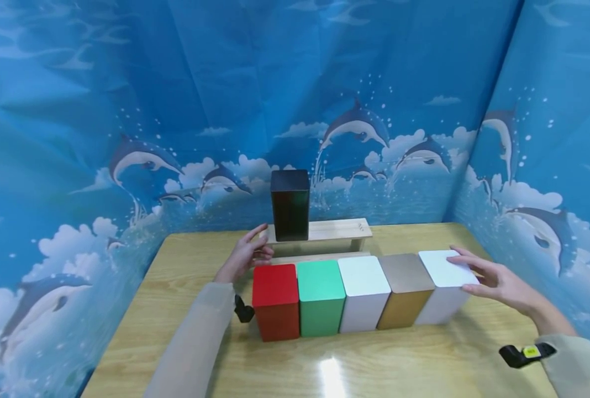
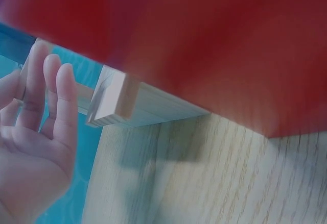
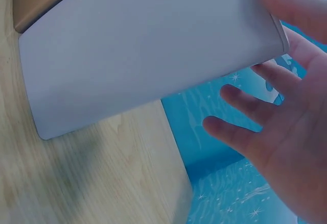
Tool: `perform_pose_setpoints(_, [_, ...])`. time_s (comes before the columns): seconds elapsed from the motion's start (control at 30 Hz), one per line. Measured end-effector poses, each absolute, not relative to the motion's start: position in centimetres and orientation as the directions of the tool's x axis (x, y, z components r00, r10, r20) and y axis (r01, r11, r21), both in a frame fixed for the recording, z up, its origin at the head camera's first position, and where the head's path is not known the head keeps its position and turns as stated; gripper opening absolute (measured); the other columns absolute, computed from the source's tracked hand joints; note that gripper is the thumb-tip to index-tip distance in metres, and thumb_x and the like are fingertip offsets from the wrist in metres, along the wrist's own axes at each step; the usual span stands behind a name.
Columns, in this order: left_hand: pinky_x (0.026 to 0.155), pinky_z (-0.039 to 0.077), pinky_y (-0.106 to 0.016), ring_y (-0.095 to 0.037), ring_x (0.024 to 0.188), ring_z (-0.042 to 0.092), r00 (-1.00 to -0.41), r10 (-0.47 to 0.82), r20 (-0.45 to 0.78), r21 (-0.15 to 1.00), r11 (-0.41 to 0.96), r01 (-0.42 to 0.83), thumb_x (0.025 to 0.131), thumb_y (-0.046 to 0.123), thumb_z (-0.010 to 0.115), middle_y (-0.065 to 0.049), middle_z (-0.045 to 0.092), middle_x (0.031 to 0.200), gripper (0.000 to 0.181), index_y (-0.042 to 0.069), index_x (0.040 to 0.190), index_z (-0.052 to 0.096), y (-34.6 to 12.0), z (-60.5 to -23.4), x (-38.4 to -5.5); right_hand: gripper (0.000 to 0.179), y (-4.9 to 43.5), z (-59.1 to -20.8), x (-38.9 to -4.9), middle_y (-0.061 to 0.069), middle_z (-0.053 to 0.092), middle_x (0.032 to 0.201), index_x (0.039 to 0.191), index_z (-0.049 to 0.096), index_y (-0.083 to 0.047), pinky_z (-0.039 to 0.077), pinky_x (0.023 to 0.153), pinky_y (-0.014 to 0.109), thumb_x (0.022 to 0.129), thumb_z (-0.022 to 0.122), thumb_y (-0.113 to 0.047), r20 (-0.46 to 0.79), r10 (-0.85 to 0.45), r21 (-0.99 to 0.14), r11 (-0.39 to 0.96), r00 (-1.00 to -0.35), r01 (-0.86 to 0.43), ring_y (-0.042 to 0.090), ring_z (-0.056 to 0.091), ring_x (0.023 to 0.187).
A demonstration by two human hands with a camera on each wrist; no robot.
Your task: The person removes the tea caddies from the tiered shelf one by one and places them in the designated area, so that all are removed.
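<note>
At the right end of a row of upright boxes, my right hand holds a white box by its top, thumb on the near edge and index finger across the far side. Its other fingers spread out beside the box in the right wrist view. My left hand is at the left end of a low wooden stand, index fingertip right at the board's end and fingers loosely extended. A tall black box stands on that board. Just in front of the left hand is a red box, which fills much of the left wrist view.
Between the red box and the held one stand a green box, another white box and a brown box, side by side on the wooden table. Blue dolphin-printed curtains hang behind the table and along its sides.
</note>
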State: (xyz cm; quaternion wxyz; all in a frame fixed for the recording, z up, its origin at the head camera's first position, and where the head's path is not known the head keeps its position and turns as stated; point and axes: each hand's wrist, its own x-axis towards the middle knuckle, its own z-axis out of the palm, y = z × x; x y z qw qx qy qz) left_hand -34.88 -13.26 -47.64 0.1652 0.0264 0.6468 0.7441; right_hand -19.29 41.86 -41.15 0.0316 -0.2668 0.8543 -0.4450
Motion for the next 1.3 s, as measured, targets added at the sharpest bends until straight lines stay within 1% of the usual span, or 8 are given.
perform_pose_setpoints(0.3, [0.078,0.053,-0.042,-0.019,0.071,0.065,-0.945,0.273,-0.179,0.971,-0.104,-0.214,0.094,0.032,0.054,-0.013,0.066,0.087,0.045,0.032,0.137,0.043,-13.3,-47.7,-35.0,0.057,41.7,-41.1,-19.0,0.01,0.022,0.152,0.138,0.038,0.003,0.037,0.092,0.011,0.085,0.057,0.01,0.228,-0.418,-0.8,0.435,-0.88,-0.414,-0.003,0.029,0.13])
perform_pose_setpoints(0.47, [0.078,0.053,-0.042,-0.019,0.071,0.065,-0.946,0.271,-0.176,0.97,-0.114,-0.214,0.094,0.031,0.054,-0.012,0.066,0.087,0.046,0.032,0.138,0.042,-13.3,-47.8,-35.0,0.05,41.6,-40.6,-18.8,0.009,0.033,0.147,0.133,0.042,0.007,0.041,0.091,0.014,0.085,0.057,0.011,0.27,-0.355,-0.808,0.423,-0.895,-0.411,0.0,0.039,0.125])
perform_pose_setpoints(0.67, [0.075,0.054,-0.041,-0.02,0.071,0.065,-0.946,0.268,-0.18,0.966,-0.131,-0.221,0.093,0.031,0.056,-0.026,0.062,0.1,0.047,0.032,0.138,0.043,-13.3,-47.7,-34.9,0.046,41.5,-40.2,-18.5,0.007,0.041,0.142,0.13,0.045,0.009,0.044,0.088,0.016,0.086,0.058,0.009,0.305,-0.3,-0.791,0.448,-0.904,-0.416,0.003,0.047,0.119])
perform_pose_setpoints(0.77, [0.075,0.054,-0.04,-0.021,0.072,0.065,-0.946,0.272,-0.176,0.969,-0.119,-0.215,0.094,0.031,0.055,-0.028,0.06,0.103,0.047,0.032,0.139,0.042,-13.3,-47.7,-34.8,0.045,41.3,-40.0,-18.4,0.003,0.044,0.139,0.13,0.046,0.006,0.046,0.086,0.016,0.086,0.058,0.008,0.317,-0.268,-0.786,0.462,-0.91,-0.41,0.001,0.049,0.116])
perform_pose_setpoints(0.9, [0.075,0.054,-0.041,-0.021,0.072,0.065,-0.946,0.269,-0.179,0.969,-0.116,-0.216,0.094,0.032,0.055,-0.023,0.063,0.098,0.046,0.032,0.138,0.043,-13.2,-47.6,-34.8,0.042,40.9,-39.7,-18.3,-0.005,0.047,0.136,0.129,0.049,0.002,0.047,0.083,0.016,0.088,0.059,0.004,0.317,-0.213,-0.785,0.488,-0.924,-0.381,0.001,0.052,0.112])
perform_pose_setpoints(1.0, [0.076,0.054,-0.041,-0.02,0.072,0.065,-0.947,0.263,-0.184,0.969,-0.113,-0.22,0.094,0.031,0.055,-0.019,0.065,0.094,0.045,0.033,0.137,0.044,-13.2,-47.6,-34.8,0.04,40.6,-39.4,-18.3,-0.006,0.047,0.135,0.129,0.05,0.0,0.048,0.081,0.016,0.089,0.059,0.001,0.315,-0.186,-0.782,0.505,-0.931,-0.366,0.003,0.054,0.11])
perform_pose_setpoints(1.17, [0.077,0.053,-0.042,-0.02,0.071,0.065,-0.947,0.266,-0.181,0.97,-0.107,-0.216,0.094,0.031,0.054,-0.011,0.066,0.085,0.045,0.033,0.137,0.044,-13.2,-47.6,-34.8,0.038,40.0,-38.9,-18.3,-0.005,0.051,0.132,0.126,0.053,0.0,0.047,0.08,0.013,0.089,0.059,0.0,0.348,-0.162,-0.754,0.537,-0.923,-0.379,0.002,0.055,0.108])
perform_pose_setpoints(1.3, [0.077,0.053,-0.042,-0.019,0.07,0.065,-0.946,0.272,-0.175,0.971,-0.11,-0.211,0.094,0.031,0.054,-0.009,0.067,0.082,0.045,0.032,0.138,0.043,-13.2,-47.7,-34.9,0.036,39.3,-38.4,-18.6,0.001,0.053,0.13,0.124,0.055,0.001,0.046,0.081,0.012,0.088,0.06,0.001,0.387,-0.161,-0.731,0.547,-0.908,-0.408,0.001,0.055,0.107])
